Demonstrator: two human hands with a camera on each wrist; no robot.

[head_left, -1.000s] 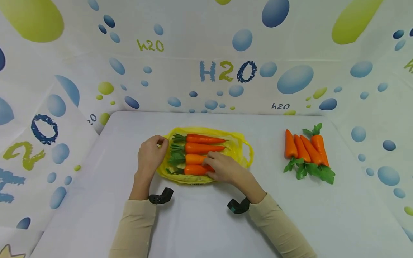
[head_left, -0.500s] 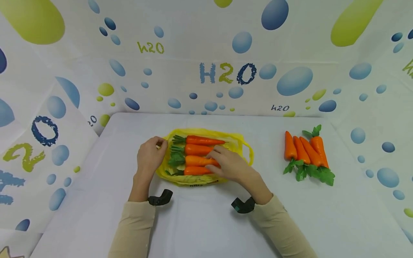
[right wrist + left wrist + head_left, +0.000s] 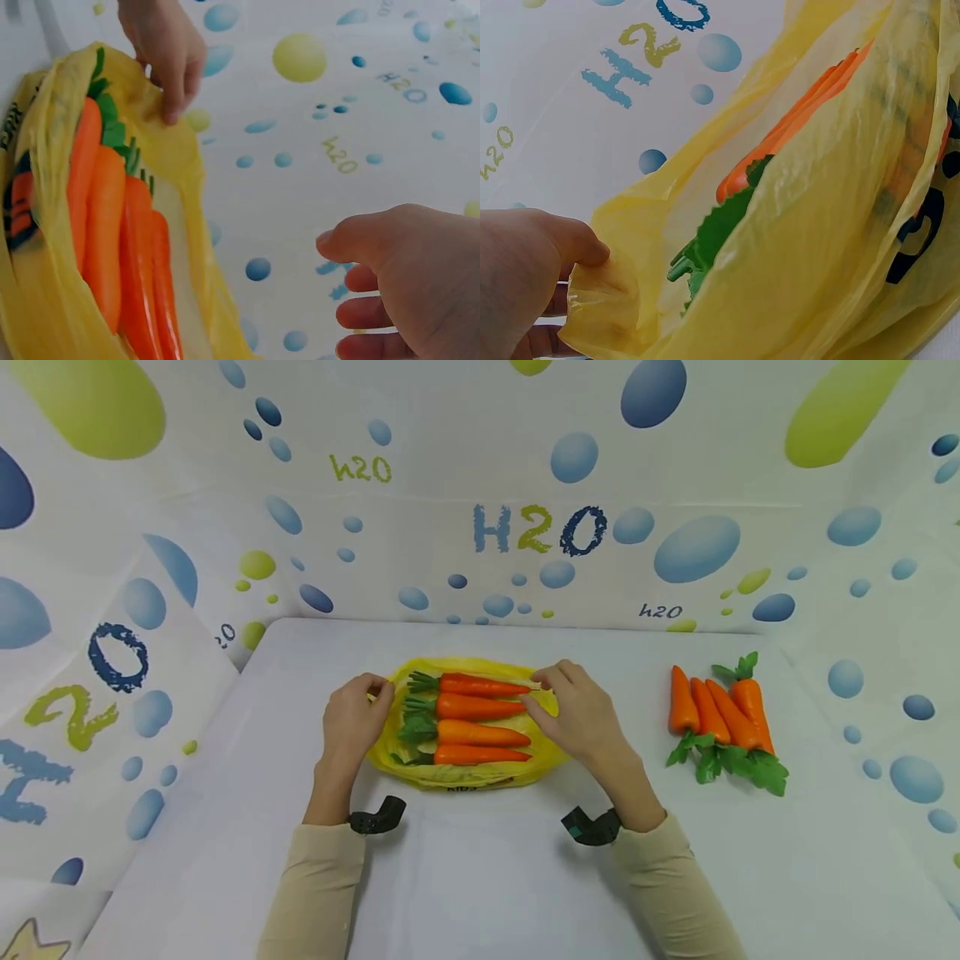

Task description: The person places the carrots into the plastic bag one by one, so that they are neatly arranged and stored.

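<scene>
A yellow plastic bag (image 3: 498, 774) lies on the white table, opened wide at the top. Inside it several orange carrots (image 3: 480, 732) lie side by side, green tops to the left and tips to the right. The left hand (image 3: 356, 714) pinches the bag's left edge between thumb and fingers; the left wrist view shows the thumb (image 3: 585, 244) on the yellow film. Over the bag's right end hovers the right hand (image 3: 581, 714), near the carrot tips. In the right wrist view its thumb (image 3: 352, 240) is apart from loosely bent fingers, with nothing held.
Several more carrots (image 3: 723, 714) with leafy green tops lie together on the right of the table. Behind the table hangs a white backdrop (image 3: 420, 552) with blue and green drops. A black wrist camera (image 3: 378, 817) sits on the left wrist, another (image 3: 592, 827) on the right.
The right hand has lifted off the lower carrots and moved right and away from the body, to the bag's right end. The left hand keeps its pinch on the bag.
</scene>
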